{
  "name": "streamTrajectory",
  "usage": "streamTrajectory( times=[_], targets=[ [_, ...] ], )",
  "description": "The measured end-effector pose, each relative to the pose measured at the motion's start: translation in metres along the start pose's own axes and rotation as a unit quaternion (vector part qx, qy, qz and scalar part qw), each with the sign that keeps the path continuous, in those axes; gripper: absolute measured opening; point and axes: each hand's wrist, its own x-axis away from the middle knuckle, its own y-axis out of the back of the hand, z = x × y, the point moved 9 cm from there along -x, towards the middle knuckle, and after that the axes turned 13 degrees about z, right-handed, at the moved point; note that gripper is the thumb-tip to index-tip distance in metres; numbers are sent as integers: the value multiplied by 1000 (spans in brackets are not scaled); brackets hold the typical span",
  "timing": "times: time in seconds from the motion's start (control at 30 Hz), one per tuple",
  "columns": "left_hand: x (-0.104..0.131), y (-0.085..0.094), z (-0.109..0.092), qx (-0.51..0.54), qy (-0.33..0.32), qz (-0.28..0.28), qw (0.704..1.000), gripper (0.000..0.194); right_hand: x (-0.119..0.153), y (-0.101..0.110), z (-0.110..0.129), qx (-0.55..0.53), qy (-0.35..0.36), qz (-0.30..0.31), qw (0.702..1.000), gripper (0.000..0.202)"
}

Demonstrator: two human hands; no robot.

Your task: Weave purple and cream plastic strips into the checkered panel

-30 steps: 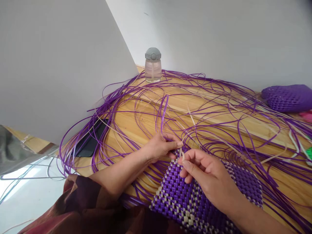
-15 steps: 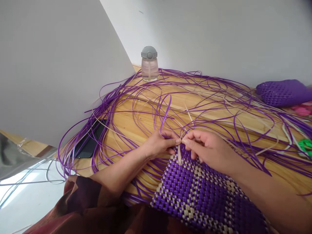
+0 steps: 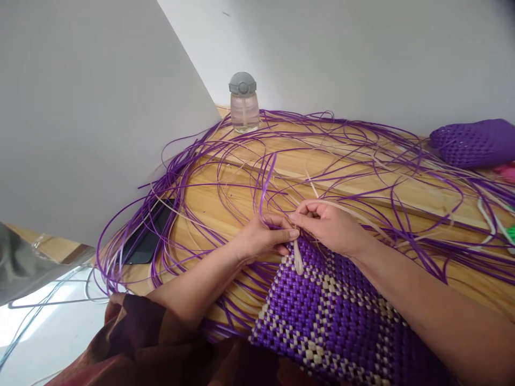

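Probably springy and slick; we pinch the cream strip [image 3: 298,261] with left fingers [image 3: 286,235] and right fingers [image 3: 304,221], best gripped beside the weave [image 3: 300,300].

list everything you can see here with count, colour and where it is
table: 1, light wood, under the strands
woven piece: 1, purple and cream, bottom centre
strands: too many to count, mostly purple, some cream or white, across the table
cream loop: 1, over the woven piece's top corner
bottle: 1, clear, grey lid, back of table
slab: 1, black, under strands at left
mesh: 1, purple, far right
pink item: partly seen, right edge
green item: partly seen, right edge
walls: 2, grey, behind and left
sleeve: 1, dark brownish red, lower left
left hand: 1, bare, holding the cream loop
right hand: 1, bare, fingers pinched beside the left
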Motion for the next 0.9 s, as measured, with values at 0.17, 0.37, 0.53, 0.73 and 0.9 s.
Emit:
streamTrajectory(
  times=[0.17,0.37,0.53,0.73,0.9],
  targets=[
    [0,0,4,8,13,-3,1000,42,-18,83,-32,24,-39,-235,971,25],
    [-2,0,9,31,20,11,999,44,-28,90,-54,-109,-60,-199,972,22],
    [-3,-2,9,13,18,36,999,41,-24,41,-33,-172,-51,-43,983,25],
    [-2,-2,7,-5,10,5,1000,36,-27,37,-25,-85,-55,-64,993,25],
    [-4,2,12,7,38,-20,999,35,-34,51,-35,8,-58,-171,984,19]
  ],
)
